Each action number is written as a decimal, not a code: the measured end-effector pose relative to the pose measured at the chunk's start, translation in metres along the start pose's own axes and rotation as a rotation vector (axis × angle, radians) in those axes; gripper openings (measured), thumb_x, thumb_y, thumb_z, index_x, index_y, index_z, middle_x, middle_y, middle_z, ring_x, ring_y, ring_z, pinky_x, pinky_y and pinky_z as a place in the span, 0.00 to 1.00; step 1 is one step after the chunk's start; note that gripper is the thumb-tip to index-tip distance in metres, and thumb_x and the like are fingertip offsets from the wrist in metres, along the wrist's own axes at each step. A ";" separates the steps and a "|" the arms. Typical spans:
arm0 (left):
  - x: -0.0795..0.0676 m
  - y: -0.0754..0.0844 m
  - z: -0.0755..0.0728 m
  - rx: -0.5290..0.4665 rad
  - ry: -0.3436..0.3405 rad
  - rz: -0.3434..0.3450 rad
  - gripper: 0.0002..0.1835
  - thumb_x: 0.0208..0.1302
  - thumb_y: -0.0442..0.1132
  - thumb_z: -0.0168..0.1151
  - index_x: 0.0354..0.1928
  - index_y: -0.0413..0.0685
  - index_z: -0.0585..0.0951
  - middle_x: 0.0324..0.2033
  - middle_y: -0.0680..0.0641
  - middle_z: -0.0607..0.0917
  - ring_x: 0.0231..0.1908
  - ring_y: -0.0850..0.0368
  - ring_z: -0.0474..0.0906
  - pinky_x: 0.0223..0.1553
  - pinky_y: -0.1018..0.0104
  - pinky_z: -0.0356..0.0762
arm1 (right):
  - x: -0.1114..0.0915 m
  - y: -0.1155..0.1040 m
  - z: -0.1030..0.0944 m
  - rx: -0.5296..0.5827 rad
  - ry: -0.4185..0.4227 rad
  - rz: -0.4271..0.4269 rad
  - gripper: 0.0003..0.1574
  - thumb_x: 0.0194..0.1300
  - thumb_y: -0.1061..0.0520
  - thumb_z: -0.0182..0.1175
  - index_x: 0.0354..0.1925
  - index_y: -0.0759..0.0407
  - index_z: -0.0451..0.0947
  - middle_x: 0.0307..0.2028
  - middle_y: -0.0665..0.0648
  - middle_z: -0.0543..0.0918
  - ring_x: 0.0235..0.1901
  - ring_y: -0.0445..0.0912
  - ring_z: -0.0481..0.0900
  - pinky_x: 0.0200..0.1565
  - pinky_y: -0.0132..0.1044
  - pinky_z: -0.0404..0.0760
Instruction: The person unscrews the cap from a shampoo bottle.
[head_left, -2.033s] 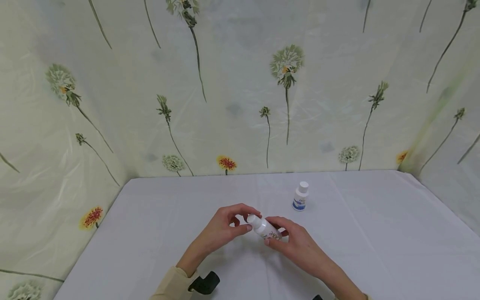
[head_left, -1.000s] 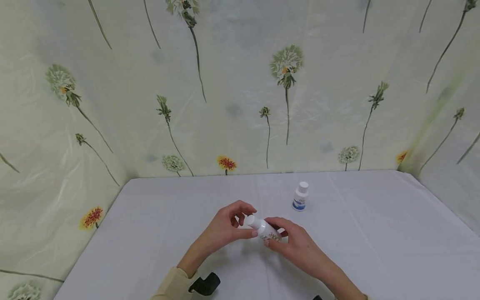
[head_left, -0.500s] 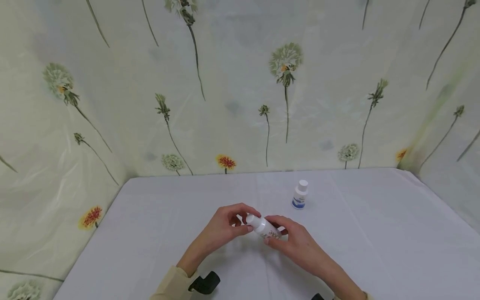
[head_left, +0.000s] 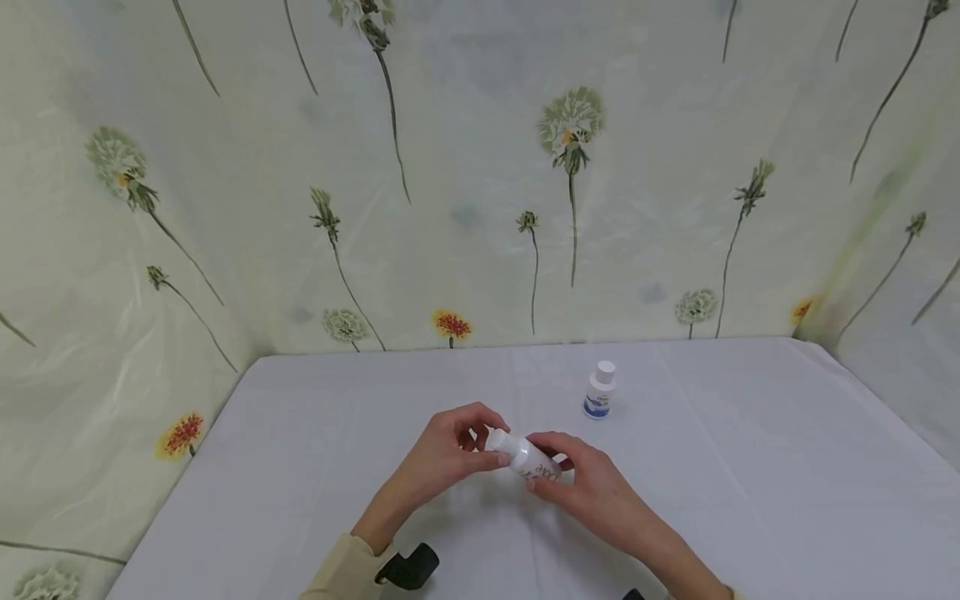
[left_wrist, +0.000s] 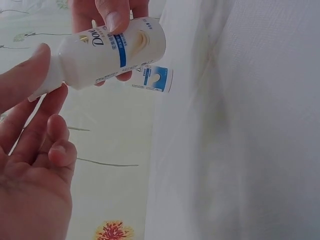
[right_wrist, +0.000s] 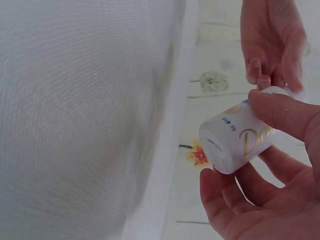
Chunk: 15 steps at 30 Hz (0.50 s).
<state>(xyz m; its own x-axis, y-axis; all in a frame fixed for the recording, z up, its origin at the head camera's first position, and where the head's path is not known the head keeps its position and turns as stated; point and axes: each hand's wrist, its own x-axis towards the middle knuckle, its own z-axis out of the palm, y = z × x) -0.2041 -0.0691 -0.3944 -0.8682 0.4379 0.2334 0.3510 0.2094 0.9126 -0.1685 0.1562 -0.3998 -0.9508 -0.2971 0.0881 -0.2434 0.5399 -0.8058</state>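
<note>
A small white Dove bottle (head_left: 537, 462) is held tilted above the table, its cap end toward the left. My right hand (head_left: 596, 487) grips the bottle's body between thumb and fingers. My left hand (head_left: 442, 450) pinches the white cap (head_left: 498, 442) between thumb and forefinger. In the left wrist view, the cap (left_wrist: 50, 80) is partly covered by the thumb, and the other fingers curl below it. The right wrist view shows the bottle's base and gold lettering (right_wrist: 240, 135). A second white bottle (head_left: 599, 392) with a blue label stands upright behind the right hand.
A white cloth covers the table (head_left: 337, 400). Behind and beside it hangs a pale curtain (head_left: 465, 167) printed with dandelions. A black wrist strap (head_left: 408, 567) is on the left forearm, by a beige sleeve (head_left: 348, 567).
The left fingers have shifted back and forth at the cap over the last two seconds. The bottle's printed label has turned slightly. My right hand keeps its grip, and the standing bottle has not moved.
</note>
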 end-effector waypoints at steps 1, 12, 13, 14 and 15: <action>0.000 0.001 0.000 -0.002 0.005 -0.002 0.14 0.54 0.40 0.76 0.42 0.57 0.83 0.28 0.49 0.77 0.25 0.57 0.67 0.26 0.70 0.65 | 0.000 0.000 0.000 -0.002 0.002 -0.006 0.25 0.60 0.53 0.70 0.56 0.49 0.78 0.45 0.46 0.80 0.46 0.45 0.75 0.51 0.51 0.76; 0.000 0.004 -0.001 0.017 0.030 -0.036 0.13 0.53 0.42 0.77 0.40 0.56 0.84 0.28 0.47 0.78 0.26 0.58 0.67 0.26 0.69 0.65 | -0.001 0.000 -0.001 -0.018 0.023 -0.021 0.25 0.59 0.55 0.71 0.55 0.48 0.78 0.45 0.46 0.80 0.46 0.45 0.75 0.51 0.51 0.76; 0.000 0.004 -0.001 0.021 0.031 -0.035 0.13 0.53 0.42 0.77 0.40 0.56 0.84 0.28 0.48 0.77 0.26 0.58 0.68 0.26 0.69 0.65 | -0.001 0.000 -0.001 -0.017 0.023 -0.024 0.25 0.59 0.55 0.71 0.55 0.48 0.78 0.45 0.46 0.80 0.46 0.45 0.75 0.51 0.51 0.76; 0.000 0.004 -0.001 0.023 0.031 -0.034 0.13 0.53 0.43 0.77 0.40 0.56 0.84 0.28 0.49 0.77 0.26 0.58 0.68 0.26 0.69 0.65 | -0.001 0.000 -0.001 -0.019 0.024 -0.027 0.25 0.59 0.55 0.71 0.55 0.48 0.78 0.45 0.46 0.80 0.46 0.44 0.75 0.51 0.50 0.76; 0.000 0.004 -0.001 0.023 0.031 -0.032 0.13 0.53 0.42 0.77 0.40 0.57 0.84 0.28 0.49 0.77 0.26 0.58 0.68 0.26 0.69 0.65 | -0.002 0.001 -0.001 -0.019 0.023 -0.028 0.25 0.59 0.55 0.71 0.55 0.48 0.78 0.45 0.46 0.80 0.46 0.44 0.75 0.51 0.50 0.76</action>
<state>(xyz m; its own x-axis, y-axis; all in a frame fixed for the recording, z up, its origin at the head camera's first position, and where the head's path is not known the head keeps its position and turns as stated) -0.2031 -0.0693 -0.3906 -0.8892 0.4038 0.2152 0.3309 0.2427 0.9119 -0.1674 0.1581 -0.3996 -0.9478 -0.2938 0.1239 -0.2730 0.5466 -0.7916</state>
